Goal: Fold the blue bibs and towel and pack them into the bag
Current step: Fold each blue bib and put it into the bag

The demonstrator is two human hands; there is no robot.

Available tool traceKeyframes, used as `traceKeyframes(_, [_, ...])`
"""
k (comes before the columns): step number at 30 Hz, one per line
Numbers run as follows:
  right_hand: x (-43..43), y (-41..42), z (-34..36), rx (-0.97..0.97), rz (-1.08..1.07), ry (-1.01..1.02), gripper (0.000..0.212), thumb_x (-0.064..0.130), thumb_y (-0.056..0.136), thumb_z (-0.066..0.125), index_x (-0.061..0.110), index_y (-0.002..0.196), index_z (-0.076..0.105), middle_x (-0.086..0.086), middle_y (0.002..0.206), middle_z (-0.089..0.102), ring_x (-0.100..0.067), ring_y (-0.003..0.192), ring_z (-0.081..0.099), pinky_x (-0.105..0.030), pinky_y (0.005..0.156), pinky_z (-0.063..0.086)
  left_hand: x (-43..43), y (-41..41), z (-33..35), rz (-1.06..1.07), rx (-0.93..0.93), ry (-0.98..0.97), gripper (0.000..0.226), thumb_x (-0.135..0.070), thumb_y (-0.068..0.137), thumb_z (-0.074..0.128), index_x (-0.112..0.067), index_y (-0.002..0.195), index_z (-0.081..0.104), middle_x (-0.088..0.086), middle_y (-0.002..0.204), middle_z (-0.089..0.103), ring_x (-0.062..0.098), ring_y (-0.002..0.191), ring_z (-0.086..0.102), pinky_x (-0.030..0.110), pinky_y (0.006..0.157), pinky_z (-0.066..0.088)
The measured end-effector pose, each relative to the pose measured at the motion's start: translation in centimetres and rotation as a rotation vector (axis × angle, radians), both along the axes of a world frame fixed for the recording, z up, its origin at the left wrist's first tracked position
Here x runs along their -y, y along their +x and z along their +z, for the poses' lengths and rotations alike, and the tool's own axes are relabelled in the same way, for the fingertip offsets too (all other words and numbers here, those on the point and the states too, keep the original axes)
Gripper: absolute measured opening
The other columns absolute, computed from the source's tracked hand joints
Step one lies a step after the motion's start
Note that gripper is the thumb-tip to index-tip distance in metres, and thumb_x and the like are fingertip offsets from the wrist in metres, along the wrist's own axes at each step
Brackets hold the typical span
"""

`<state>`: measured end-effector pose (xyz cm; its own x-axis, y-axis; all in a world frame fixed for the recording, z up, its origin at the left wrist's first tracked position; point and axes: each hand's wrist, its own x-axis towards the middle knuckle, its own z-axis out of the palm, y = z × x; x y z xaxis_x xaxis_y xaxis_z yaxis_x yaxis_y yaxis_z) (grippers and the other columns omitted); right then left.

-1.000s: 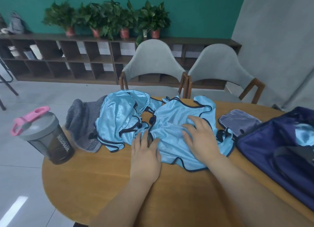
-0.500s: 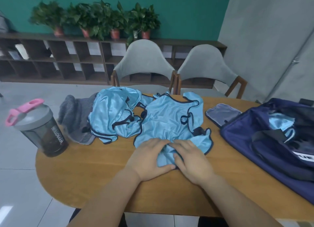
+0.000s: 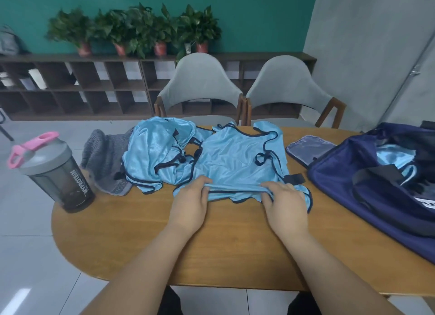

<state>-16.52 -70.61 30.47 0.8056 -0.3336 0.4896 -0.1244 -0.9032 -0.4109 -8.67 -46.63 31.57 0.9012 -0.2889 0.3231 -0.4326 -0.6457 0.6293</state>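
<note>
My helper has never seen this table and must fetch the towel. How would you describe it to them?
Start at the oval wooden table and look to its far left side. Between the dark shaker bottle with a pink lid and the crumpled shiny light-blue bib lies the rumpled grey towel. It is the only dull, fuzzy grey cloth there.

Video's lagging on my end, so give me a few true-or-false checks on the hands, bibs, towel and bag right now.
1. The left hand and right hand both pinch the spread bib at its near edge. True.
2. The grey towel is packed in the bag. False: it lies on the table, left of the crumpled bib.
3. The bag is closed. False: it is open, with light blue fabric showing inside.
4. The shaker bottle stands upright at the table's left end. True.
</note>
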Motion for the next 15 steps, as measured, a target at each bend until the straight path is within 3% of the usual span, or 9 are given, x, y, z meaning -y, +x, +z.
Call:
traceKeyframes(3, [0.4,-0.6,0.8,0.061,-0.048,0.212,0.014,0.034,0.099,0.069,0.025,0.106,0.076,0.005,0.073,0.07,-0.015,0.066,0.062,-0.034,0.064,0.046,0.0,-0.2,0.4,0.017,-0.012,-0.038,0.02,-0.036,0.11,0.049,-0.026,0.122,0.062,-0.017,0.078,0.06,0.005,0.073,0.06,0.029,0.065,0.044])
traceKeyframes(5, [0.6,-0.7,1.3,0.048,-0.091,0.341,0.02,0.041,0.102,0.063,0.025,0.101,0.075,0.005,0.063,0.066,-0.009,0.057,0.058,-0.03,0.056,0.043,-0.1,-0.3,0.5,0.007,-0.01,-0.058,0.027,-0.047,0.108,0.049,-0.029,0.125,0.061,-0.016,0.094,0.066,0.007,0.086,0.064,0.035,0.078,0.053])
traceKeyframes(7, [0.6,-0.8,1.4,0.054,-0.144,0.366,0.03,0.046,0.104,0.057,0.022,0.097,0.073,0.003,0.057,0.06,-0.012,0.055,0.057,-0.032,0.053,0.043,-0.2,-0.4,0.6,-0.029,-0.018,-0.055,0.039,-0.06,0.101,0.056,-0.034,0.13,0.058,-0.019,0.115,0.064,0.002,0.105,0.06,0.031,0.09,0.052])
traceKeyframes(9, [0.7,-0.7,1.3,0.084,-0.212,0.375,0.028,0.043,0.106,0.055,0.021,0.106,0.072,0.003,0.067,0.064,-0.019,0.065,0.063,-0.033,0.056,0.04,-0.1,-0.7,0.7,-0.089,-0.018,-0.025,0.054,-0.063,0.091,0.07,-0.04,0.136,0.053,-0.022,0.125,0.056,-0.001,0.114,0.054,0.027,0.097,0.047])
traceKeyframes(11, [0.8,-0.7,1.5,0.136,-0.279,0.354,0.024,0.034,0.104,0.06,0.021,0.123,0.067,-0.001,0.099,0.068,-0.028,0.094,0.065,-0.036,0.074,0.046,-0.1,-0.6,0.6,-0.121,0.023,0.019,0.06,-0.047,0.086,0.078,-0.04,0.139,0.052,-0.022,0.12,0.052,-0.003,0.109,0.052,0.032,0.101,0.047])
traceKeyframes(13, [0.4,-1.0,1.8,0.17,-0.287,0.163,0.034,0.023,0.095,0.067,0.021,0.129,0.064,-0.005,0.119,0.057,-0.03,0.111,0.054,-0.042,0.091,0.045,-0.1,-0.3,0.4,-0.083,0.059,0.029,0.058,-0.026,0.086,0.075,-0.035,0.138,0.053,-0.019,0.116,0.052,-0.001,0.104,0.052,0.041,0.102,0.049])
traceKeyframes(15, [-0.6,-1.4,2.0,0.239,-0.061,-0.102,0.03,0.015,0.086,0.071,0.02,0.115,0.071,-0.005,0.115,0.056,-0.03,0.107,0.051,-0.042,0.089,0.04,-0.2,0.0,0.3,-0.017,0.07,-0.012,0.052,-0.019,0.088,0.072,-0.029,0.136,0.054,-0.015,0.117,0.052,0.0,0.105,0.053,0.041,0.1,0.051])
